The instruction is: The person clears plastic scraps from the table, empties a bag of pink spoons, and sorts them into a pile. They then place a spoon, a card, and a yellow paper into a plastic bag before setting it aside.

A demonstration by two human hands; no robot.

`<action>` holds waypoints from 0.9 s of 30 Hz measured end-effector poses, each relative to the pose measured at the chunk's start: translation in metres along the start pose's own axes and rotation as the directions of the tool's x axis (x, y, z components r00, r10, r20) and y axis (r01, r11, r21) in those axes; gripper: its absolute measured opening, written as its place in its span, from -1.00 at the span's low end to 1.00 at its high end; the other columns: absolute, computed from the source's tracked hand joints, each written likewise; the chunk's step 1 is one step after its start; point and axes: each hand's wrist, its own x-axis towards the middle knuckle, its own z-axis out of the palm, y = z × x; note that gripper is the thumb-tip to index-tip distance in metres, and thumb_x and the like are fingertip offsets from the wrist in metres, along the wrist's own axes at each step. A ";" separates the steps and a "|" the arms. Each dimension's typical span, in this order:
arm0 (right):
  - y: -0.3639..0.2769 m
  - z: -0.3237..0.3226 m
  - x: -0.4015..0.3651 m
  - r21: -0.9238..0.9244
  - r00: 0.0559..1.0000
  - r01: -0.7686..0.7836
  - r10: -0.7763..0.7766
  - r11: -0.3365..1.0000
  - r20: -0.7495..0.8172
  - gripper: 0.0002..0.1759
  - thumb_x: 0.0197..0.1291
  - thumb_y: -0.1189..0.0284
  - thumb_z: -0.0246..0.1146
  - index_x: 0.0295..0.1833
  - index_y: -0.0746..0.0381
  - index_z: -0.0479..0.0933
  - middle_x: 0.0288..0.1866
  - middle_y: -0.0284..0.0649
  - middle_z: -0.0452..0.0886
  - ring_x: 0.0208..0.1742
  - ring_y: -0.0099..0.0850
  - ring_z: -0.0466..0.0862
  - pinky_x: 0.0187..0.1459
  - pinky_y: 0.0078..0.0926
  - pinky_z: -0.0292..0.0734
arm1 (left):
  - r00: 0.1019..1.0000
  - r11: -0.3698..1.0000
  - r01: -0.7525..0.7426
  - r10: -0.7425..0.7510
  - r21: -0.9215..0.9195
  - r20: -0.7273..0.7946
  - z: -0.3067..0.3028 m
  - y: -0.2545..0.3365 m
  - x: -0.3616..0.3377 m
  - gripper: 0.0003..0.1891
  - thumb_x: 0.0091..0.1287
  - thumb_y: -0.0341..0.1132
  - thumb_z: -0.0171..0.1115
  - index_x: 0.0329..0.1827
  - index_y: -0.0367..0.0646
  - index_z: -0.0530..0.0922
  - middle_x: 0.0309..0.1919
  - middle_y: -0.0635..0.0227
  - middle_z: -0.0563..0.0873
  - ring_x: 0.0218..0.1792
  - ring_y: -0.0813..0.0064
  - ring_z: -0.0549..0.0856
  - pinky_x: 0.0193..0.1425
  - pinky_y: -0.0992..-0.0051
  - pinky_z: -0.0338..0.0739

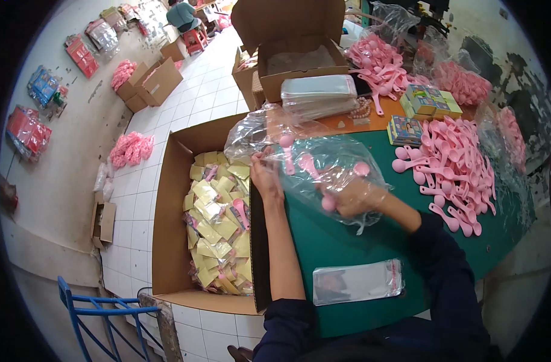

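My left hand (264, 176) is closed on the edge of a large clear plastic bag (360, 154), above the right wall of the carton. My right hand (355, 196) is inside the bag, seen through the film, its fingers curled around pink measuring spoons (328, 203). Another pink spoon (287, 151) lies in the bag by my left hand. How many spoons my right hand holds is blurred by the plastic. A large heap of pink spoons (453, 160) lies to the right on the green table (354, 250).
A deep carton (167, 223) at left holds many small yellow packets (210, 232). Clear sleeves (357, 282) lie near the table's front. Stacked sleeves (319, 93), an open box (299, 71) and printed card stacks (405, 130) stand behind. A blue metal frame (100, 308) is at lower left.
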 end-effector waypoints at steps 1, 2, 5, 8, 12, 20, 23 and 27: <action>-0.006 0.011 -0.014 -0.026 0.995 0.021 -0.024 0.999 -0.101 -0.47 -0.15 0.40 0.20 0.07 0.21 0.42 0.21 0.03 0.34 0.26 -0.02 0.32 0.23 -0.09 0.23 | 1.000 1.000 0.000 0.000 0.014 -0.016 0.001 0.001 0.000 -0.73 0.48 -0.10 -0.23 -0.10 -0.09 0.34 0.05 0.13 0.53 0.16 0.27 0.46 0.17 0.30 0.38; -0.009 0.016 -0.029 -0.058 0.989 0.041 -0.049 0.997 -0.142 -0.47 -0.15 0.40 0.20 0.06 0.20 0.42 0.21 0.02 0.34 0.26 -0.02 0.32 0.23 -0.09 0.23 | 1.000 1.000 -0.012 0.012 -0.004 -0.013 0.001 0.001 0.000 -0.73 0.49 -0.11 -0.24 -0.10 -0.10 0.34 0.05 0.12 0.53 0.15 0.27 0.47 0.17 0.29 0.39; -0.003 0.030 -0.078 -0.159 0.940 0.104 -0.149 0.982 -0.308 -0.48 -0.20 0.37 0.22 0.01 0.20 0.43 0.20 -0.02 0.35 0.29 -0.02 0.29 0.24 -0.10 0.25 | 0.999 0.998 -0.048 0.048 -0.029 -0.008 -0.003 -0.003 0.004 -0.74 0.50 -0.15 -0.26 -0.12 -0.13 0.33 0.05 0.06 0.52 0.11 0.23 0.51 0.21 0.23 0.41; 0.008 0.016 -0.119 -0.181 0.953 0.158 -0.198 0.971 -0.231 -0.51 -0.22 0.37 0.22 -0.05 0.22 0.44 0.19 -0.05 0.36 0.29 -0.02 0.29 0.23 -0.09 0.26 | 0.998 0.998 -0.060 0.060 -0.035 -0.004 -0.005 -0.005 0.006 -0.74 0.50 -0.14 -0.27 -0.10 -0.13 0.31 0.05 0.06 0.52 0.13 0.21 0.50 0.21 0.20 0.40; 0.035 -0.008 -0.171 -0.328 0.980 0.076 -0.130 0.942 -0.148 -0.59 -0.26 0.44 0.24 -0.15 0.26 0.45 0.18 -0.07 0.39 0.25 -0.07 0.35 0.22 -0.14 0.27 | 0.998 0.998 -0.066 0.066 0.000 -0.015 -0.004 -0.004 0.005 -0.74 0.50 -0.14 -0.28 -0.10 -0.13 0.29 0.09 0.02 0.48 0.15 0.16 0.48 0.26 0.15 0.35; 0.061 -0.033 -0.182 -0.053 0.943 -0.004 -0.014 0.999 -0.332 -0.55 -0.21 0.62 0.13 -0.06 0.22 0.50 0.10 -0.10 0.48 0.11 -0.17 0.48 0.19 -0.26 0.34 | 0.999 0.998 -0.051 0.051 -0.029 0.009 -0.004 -0.003 0.002 -0.72 0.49 -0.10 -0.24 -0.10 -0.14 0.30 0.12 0.00 0.45 0.19 0.14 0.43 0.31 0.14 0.29; 0.038 0.008 -0.114 0.065 0.948 0.233 -0.211 0.970 -0.240 -0.51 -0.03 0.59 0.09 0.12 0.21 0.46 0.19 -0.10 0.44 0.27 -0.19 0.39 0.27 -0.34 0.29 | 0.999 0.999 -0.037 0.037 -0.017 0.009 -0.005 -0.003 0.004 -0.71 0.48 -0.08 -0.22 -0.09 -0.12 0.30 0.13 0.04 0.46 0.19 0.17 0.44 0.26 0.18 0.33; 0.012 0.023 -0.005 0.212 0.960 0.140 -0.080 0.967 -0.269 -0.49 0.22 0.42 0.03 0.31 0.23 0.26 0.33 -0.03 0.28 0.36 -0.15 0.26 0.34 -0.33 0.19 | 0.999 1.000 -0.009 0.009 -0.004 0.030 -0.005 -0.001 0.004 -0.71 0.48 -0.05 -0.21 -0.09 -0.09 0.30 0.09 0.08 0.50 0.15 0.22 0.48 0.16 0.25 0.40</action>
